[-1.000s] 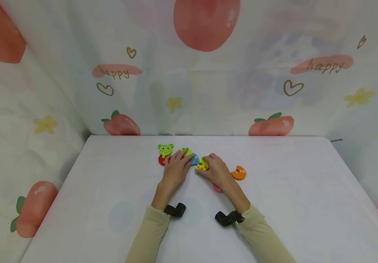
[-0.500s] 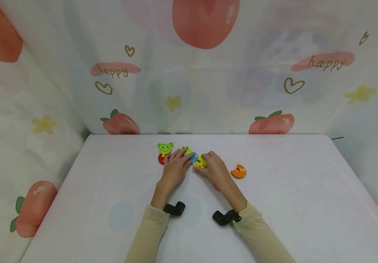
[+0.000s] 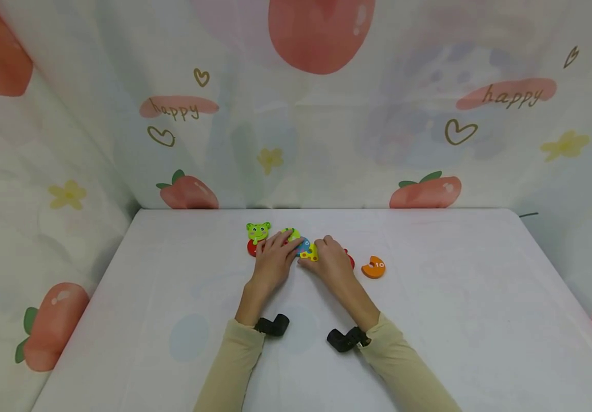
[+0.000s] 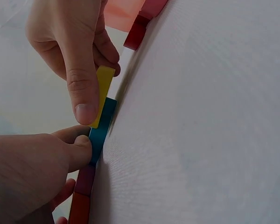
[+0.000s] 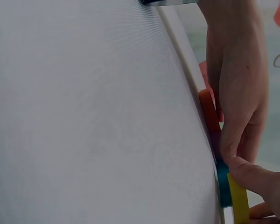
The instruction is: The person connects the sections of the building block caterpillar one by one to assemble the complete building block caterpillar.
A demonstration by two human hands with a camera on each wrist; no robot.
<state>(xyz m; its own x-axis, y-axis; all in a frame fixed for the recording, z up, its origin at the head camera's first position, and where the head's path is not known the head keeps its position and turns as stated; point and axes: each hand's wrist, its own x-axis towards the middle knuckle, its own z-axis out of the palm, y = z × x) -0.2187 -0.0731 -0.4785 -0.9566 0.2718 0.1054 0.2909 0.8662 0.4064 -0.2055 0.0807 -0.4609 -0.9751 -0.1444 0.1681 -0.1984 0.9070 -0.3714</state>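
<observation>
My right hand [image 3: 333, 263] pinches a yellow spotted puzzle piece [image 3: 310, 252] between thumb and fingers. In the left wrist view this yellow piece [image 4: 104, 88] is tilted and slightly raised, its lower end overlapping the blue puzzle piece [image 4: 101, 133]. My left hand [image 3: 271, 266] spreads over the row of pieces, thumb and forefinger holding the blue piece [image 3: 303, 246] marked 6. Beyond its fingers shows a green piece [image 3: 292, 233]. At the row's left end lie a green animal-head piece [image 3: 258, 231] and a red piece [image 3: 253, 248]. A purple piece [image 4: 85, 179] adjoins the blue one.
An orange piece [image 3: 374, 268] marked 10 lies right of my right hand. A red piece [image 3: 350, 259] is partly hidden behind that hand. The white table [image 3: 429, 320] ends at a patterned cloth backdrop [image 3: 326, 160].
My right hand has moved left with the yellow piece, bringing it against the blue one. The pink piece is now covered by the right arm, and a red piece has come into sight.
</observation>
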